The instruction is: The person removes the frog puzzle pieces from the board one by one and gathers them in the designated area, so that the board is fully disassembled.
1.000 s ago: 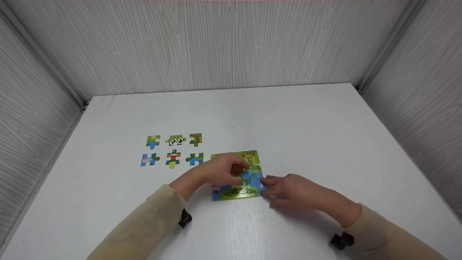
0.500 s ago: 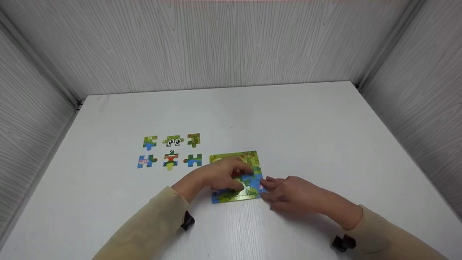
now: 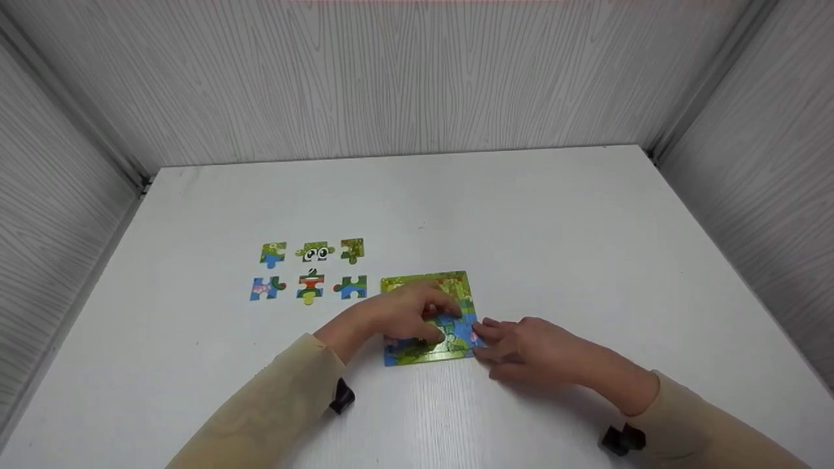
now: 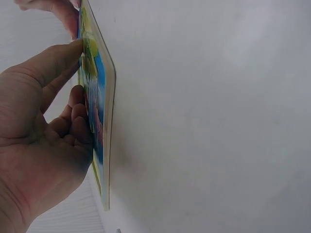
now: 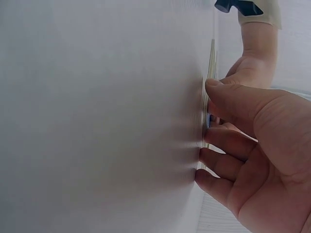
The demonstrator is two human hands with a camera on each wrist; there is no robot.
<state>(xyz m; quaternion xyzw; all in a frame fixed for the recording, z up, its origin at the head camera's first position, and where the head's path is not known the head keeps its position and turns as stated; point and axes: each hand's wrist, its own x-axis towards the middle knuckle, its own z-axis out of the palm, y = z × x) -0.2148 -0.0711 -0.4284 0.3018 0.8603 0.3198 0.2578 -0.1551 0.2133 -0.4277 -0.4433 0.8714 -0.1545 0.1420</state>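
A square jigsaw puzzle board [image 3: 467, 296] with a green and blue picture lies near the middle of the table. My left hand [image 3: 409, 311] is over it and covers much of its left half. In the left wrist view, the thumb [image 4: 73, 47] touches the picture side and the other fingers are bent against it. Whether a loose piece lies under them is hidden. My right hand [image 3: 537, 352] rests at the board's right edge, its fingertips touching the rim. In the right wrist view, the thumb [image 5: 218, 83] meets the edge of the board, seen nearly side-on.
Several loose jigsaw pieces lie in two rows left of the board, among them a piece with two eyes [image 3: 316, 253] and a red-striped piece [image 3: 311, 286]. The white table [image 3: 554, 215] is bounded by grey wood-grain panels [image 3: 417, 78] at the back and sides.
My left hand has shifted slightly right and nearer over the board, its thumb and forefinger moving lower on the picture. My right hand stays at the rim.
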